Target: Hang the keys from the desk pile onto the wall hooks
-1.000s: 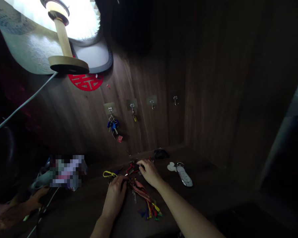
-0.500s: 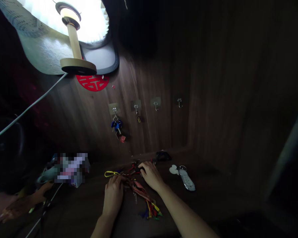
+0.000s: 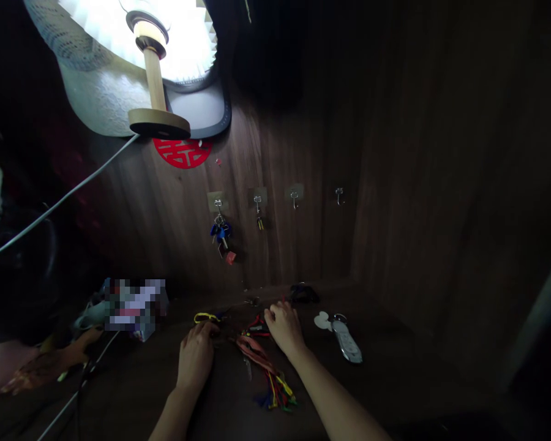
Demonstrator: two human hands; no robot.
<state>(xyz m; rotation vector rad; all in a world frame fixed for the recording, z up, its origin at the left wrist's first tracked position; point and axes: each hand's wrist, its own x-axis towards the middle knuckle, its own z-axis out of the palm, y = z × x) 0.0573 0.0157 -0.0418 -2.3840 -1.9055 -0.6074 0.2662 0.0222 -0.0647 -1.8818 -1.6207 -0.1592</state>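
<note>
A tangle of coloured cords and pouch-like pieces lies on the dark wooden surface between my two hands. In it I see a reddish-brown strip (image 3: 254, 351) and a multicoloured tassel (image 3: 279, 392) below it. My left hand (image 3: 196, 355) is curled at the left side, just below a yellow cord loop (image 3: 206, 317); what its fingers hold is too dark to make out. On the other side, my right hand (image 3: 284, 329) has bent fingers beside a red and black piece (image 3: 258, 327), and its fingertips are partly hidden. Right of that hand lies a white and silver key fob (image 3: 346, 340).
Keys (image 3: 221, 233) and a small yellowish piece (image 3: 259, 223) hang from hooks on the wood panel. A lit lamp (image 3: 153, 79) stands out at upper left, with a cord (image 3: 73, 190). A dark item (image 3: 303, 293) lies by the panel; a pixelated box (image 3: 140, 309) is at left.
My hands have moved apart, the left one leftward and the right one slightly to the right. More of the red and black piece shows between them. The view has shifted a little.
</note>
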